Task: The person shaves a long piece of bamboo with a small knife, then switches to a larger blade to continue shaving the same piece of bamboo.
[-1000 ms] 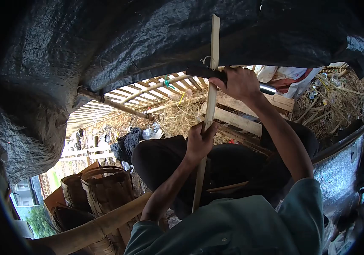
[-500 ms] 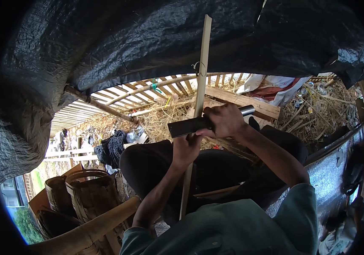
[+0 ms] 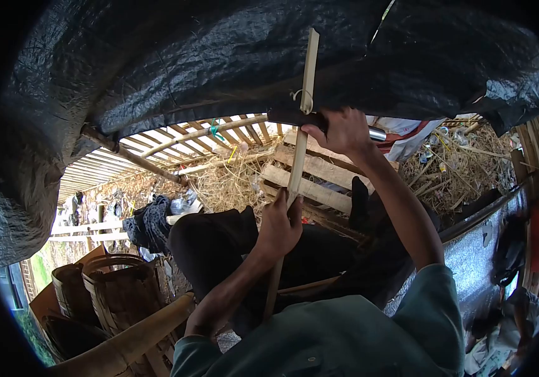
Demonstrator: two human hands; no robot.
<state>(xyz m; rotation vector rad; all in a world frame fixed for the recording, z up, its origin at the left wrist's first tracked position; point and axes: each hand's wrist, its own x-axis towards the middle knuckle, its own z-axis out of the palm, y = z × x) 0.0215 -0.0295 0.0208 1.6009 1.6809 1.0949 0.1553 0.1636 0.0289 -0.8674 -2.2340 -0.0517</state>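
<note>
Right: strip (image 3: 295,168) near upright, tip across the tarp (image 3: 187,63). Left hand (image 3: 280,226) clamped round it well below tarp, right hand (image 3: 343,132) fisted on knife (image 3: 285,117) at tarp's edge. Blade wants a shallow angle, left fingers out of its path.

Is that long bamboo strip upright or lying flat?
Upright, leaning slightly: the bamboo strip rises toward the tarp, left hand gripping its middle, right hand holding a knife above.

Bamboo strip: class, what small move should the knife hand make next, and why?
Probably draw the knife down along the bamboo strip toward the left hand. The right hand holds it across the strip high up, a thin curl hangs at that spot, and the left hand grips the strip lower down.
</note>
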